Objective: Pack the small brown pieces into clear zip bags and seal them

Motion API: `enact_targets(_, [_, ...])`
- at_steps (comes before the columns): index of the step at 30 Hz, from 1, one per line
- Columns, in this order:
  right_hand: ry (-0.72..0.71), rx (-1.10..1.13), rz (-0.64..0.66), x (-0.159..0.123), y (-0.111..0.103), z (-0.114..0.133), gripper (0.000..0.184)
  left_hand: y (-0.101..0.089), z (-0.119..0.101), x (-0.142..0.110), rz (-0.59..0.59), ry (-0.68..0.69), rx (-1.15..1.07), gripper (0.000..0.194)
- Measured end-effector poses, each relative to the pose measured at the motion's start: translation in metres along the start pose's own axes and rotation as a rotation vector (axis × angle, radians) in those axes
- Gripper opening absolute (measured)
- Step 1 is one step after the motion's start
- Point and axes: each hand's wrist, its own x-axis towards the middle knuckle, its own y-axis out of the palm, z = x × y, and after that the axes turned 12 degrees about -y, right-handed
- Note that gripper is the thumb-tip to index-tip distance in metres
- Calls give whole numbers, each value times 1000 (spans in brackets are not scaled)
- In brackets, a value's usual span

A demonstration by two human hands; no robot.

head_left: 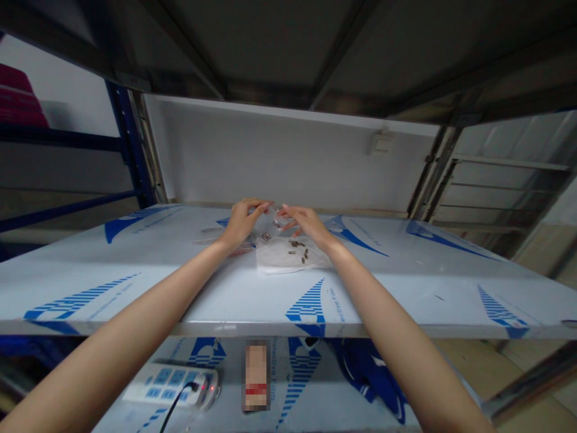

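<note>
My left hand (pixel 246 221) is closed in a pinch, thumb against forefinger, on one end of a thin, clear, strap-like piece (pixel 276 211). My right hand (pixel 305 222) meets the other end with thumb and forefinger, its remaining fingers loosely bent. A small metal piece (pixel 275 224) shows just under the strap, though whether it is attached I cannot tell. Below the hands lies a thin whitish bag or sheet (pixel 278 260) with several small dark metal pieces (pixel 297 244) on it. Small metal buckle-like pieces (pixel 265 236) sit nearer my left hand. Clear plastic (pixel 210 236) lies beside my left wrist.
The shelf (pixel 157 288) has printed protective film and a raised front edge. A low upper shelf (pixel 270 54) hangs overhead. On the lower level are a power strip (pixel 174 385) with a plugged cable, a blurred upright item (pixel 256 376) and blue fabric (pixel 369 373).
</note>
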Motion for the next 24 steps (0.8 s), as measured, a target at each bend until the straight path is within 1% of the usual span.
enact_targets(5, [-33, -26, -16, 0, 0, 0, 25, -2, -3, -1, -13, -2, 19, 28])
enact_targets(10, [-48, -31, -2, 0, 0, -2, 23, -3, -1, 0, -36, 0, 3, 26])
enact_targets(13, [-83, -59, 16, 1, 0, -3, 21, -3, 0, 1, -50, -2, -23, 27])
enact_targets(16, [-154, -190, 51, 0, -1, -2, 18, -3, 2, 2, -55, -23, -29, 26])
enact_targets(20, [-323, -391, 118, -2, -1, 0, 14, -3, 2, 2, -66, 0, -21, 26])
enact_targets(24, [-382, -481, 148, -2, -2, -2, 16, -3, 1, 2, -97, -17, -42, 26])
